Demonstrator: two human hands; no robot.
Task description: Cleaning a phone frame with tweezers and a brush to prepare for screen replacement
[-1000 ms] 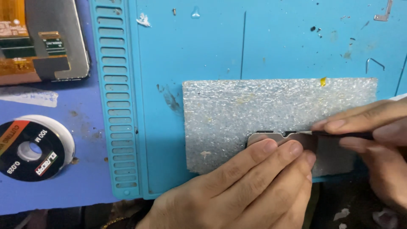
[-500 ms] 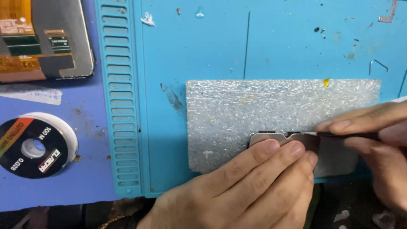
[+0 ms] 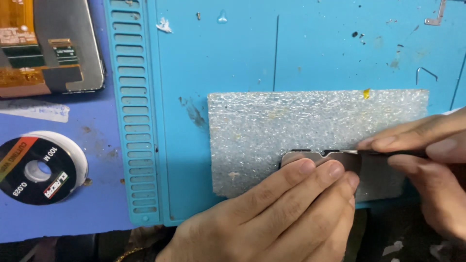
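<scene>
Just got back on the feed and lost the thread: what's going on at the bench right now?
A person is working on a flat grey metal part that lies on a sheet of bubble wrap on a blue work mat. The left hand presses its fingers on the part's left end. The right hand pinches a thin dark tool laid along the part's top edge. To the left lie a spool of wire and a phone screen assembly, untouched.

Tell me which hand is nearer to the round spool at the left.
Left. The left hand presses on the grey plate over the foam sheet, some way right of the spool. The right hand is at the far right edge, much farther.
</scene>
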